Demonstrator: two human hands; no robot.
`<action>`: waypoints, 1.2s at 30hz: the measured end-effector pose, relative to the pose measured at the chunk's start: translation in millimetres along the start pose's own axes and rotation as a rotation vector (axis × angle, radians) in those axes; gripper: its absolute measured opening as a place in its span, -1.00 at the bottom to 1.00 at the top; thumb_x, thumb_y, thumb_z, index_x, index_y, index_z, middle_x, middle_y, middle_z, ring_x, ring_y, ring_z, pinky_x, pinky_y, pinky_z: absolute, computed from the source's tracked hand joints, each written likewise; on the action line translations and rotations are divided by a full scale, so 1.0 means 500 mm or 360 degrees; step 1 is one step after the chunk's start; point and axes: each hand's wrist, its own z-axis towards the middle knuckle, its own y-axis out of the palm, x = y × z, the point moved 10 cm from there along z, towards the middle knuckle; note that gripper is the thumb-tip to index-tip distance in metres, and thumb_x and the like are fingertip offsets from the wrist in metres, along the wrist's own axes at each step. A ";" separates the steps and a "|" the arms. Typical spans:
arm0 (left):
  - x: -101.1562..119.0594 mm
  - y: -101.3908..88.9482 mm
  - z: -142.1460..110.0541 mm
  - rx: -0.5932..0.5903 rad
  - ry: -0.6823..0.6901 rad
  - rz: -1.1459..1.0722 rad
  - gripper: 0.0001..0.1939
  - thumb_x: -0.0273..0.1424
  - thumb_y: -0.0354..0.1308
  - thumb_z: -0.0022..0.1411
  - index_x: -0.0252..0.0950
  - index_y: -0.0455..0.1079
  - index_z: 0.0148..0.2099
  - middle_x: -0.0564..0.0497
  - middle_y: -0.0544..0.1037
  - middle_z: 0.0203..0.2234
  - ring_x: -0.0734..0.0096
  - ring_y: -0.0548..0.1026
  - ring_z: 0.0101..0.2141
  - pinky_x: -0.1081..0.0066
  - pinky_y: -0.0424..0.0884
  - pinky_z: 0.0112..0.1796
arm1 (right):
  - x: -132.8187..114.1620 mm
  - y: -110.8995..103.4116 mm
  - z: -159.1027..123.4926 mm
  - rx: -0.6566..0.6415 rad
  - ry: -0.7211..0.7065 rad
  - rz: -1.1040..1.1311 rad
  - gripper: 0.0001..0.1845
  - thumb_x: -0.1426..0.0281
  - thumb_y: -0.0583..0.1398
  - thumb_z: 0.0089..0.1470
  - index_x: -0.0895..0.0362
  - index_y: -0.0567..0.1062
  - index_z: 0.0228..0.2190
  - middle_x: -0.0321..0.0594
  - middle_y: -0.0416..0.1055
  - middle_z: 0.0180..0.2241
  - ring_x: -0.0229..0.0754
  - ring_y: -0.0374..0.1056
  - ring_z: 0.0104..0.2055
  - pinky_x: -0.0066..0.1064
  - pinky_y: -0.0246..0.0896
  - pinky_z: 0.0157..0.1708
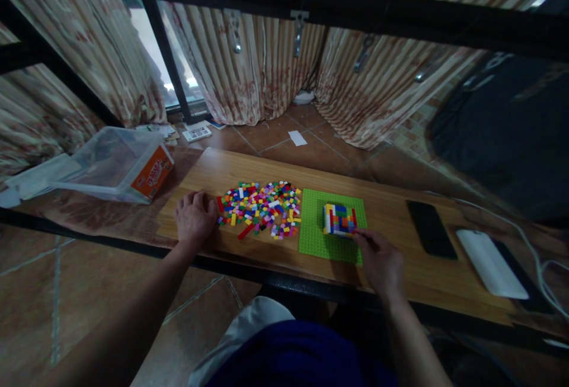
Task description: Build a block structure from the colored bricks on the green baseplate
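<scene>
A pile of several small coloured bricks [262, 208] lies on the wooden board [400, 274]. To its right is a green baseplate [317, 239] with a multicoloured block wall [339, 220] built on it. My left hand [194, 216] rests on the board at the left edge of the pile, fingers curled down; whether it holds a brick is hidden. My right hand [380, 261] is at the baseplate's front right corner, fingertips pinched together and touching the wall's lower right edge.
A clear plastic tub [113, 165] with an orange label lies on its side at the left. A black phone [430, 228] and a white device [491, 264] with cables lie on the right. Curtains and a black frame stand behind.
</scene>
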 end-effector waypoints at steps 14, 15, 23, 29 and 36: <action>0.000 0.000 0.001 -0.0005 -0.0008 0.0003 -0.54 -0.20 -0.03 0.26 -0.31 0.41 0.09 -0.25 0.43 0.07 -0.10 0.32 0.09 0.01 0.25 0.10 | 0.011 0.041 0.075 -0.0212 -0.0173 -0.0084 -0.63 0.02 0.25 0.01 0.05 0.65 -0.37 -0.12 0.42 -0.14 -0.04 0.37 -0.03 -0.09 0.21 0.09; 0.000 0.000 0.001 -0.0003 -0.0006 0.0003 -0.54 -0.20 -0.03 0.26 -0.30 0.41 0.09 -0.25 0.43 0.07 -0.10 0.32 0.10 0.01 0.25 0.10 | 0.011 0.041 0.078 -0.0220 -0.0172 -0.0084 -0.62 0.02 0.25 0.00 0.05 0.65 -0.38 -0.12 0.43 -0.14 -0.05 0.37 -0.03 -0.09 0.21 0.08; 0.002 -0.003 0.000 -0.0004 0.0002 -0.0003 -0.54 -0.21 -0.03 0.26 -0.30 0.40 0.11 -0.24 0.43 0.07 -0.09 0.32 0.10 0.01 0.25 0.11 | 0.010 0.046 0.092 -0.0312 -0.0195 -0.0176 -0.69 0.05 0.28 -0.06 0.01 0.66 -0.44 -0.13 0.42 -0.13 -0.05 0.38 -0.06 -0.10 0.23 0.03; 0.003 -0.003 0.001 -0.0011 -0.0012 -0.0008 -0.54 -0.22 -0.02 0.26 -0.29 0.40 0.11 -0.23 0.42 0.08 -0.08 0.32 0.10 0.02 0.25 0.11 | 0.025 0.051 0.106 -0.0347 -0.0077 -0.0122 -0.69 0.06 0.33 -0.18 0.03 0.65 -0.50 -0.15 0.50 -0.28 0.00 0.40 -0.09 -0.05 0.23 0.03; 0.004 -0.004 0.000 0.0013 -0.0005 0.0013 -0.55 -0.22 -0.02 0.25 -0.28 0.40 0.10 -0.21 0.43 0.08 -0.06 0.32 0.10 0.04 0.25 0.11 | 0.061 0.043 0.098 -0.0264 0.0210 0.0239 -0.60 0.03 0.36 -0.22 0.08 0.61 -0.44 -0.20 0.56 -0.36 -0.07 0.44 -0.24 -0.12 0.28 -0.07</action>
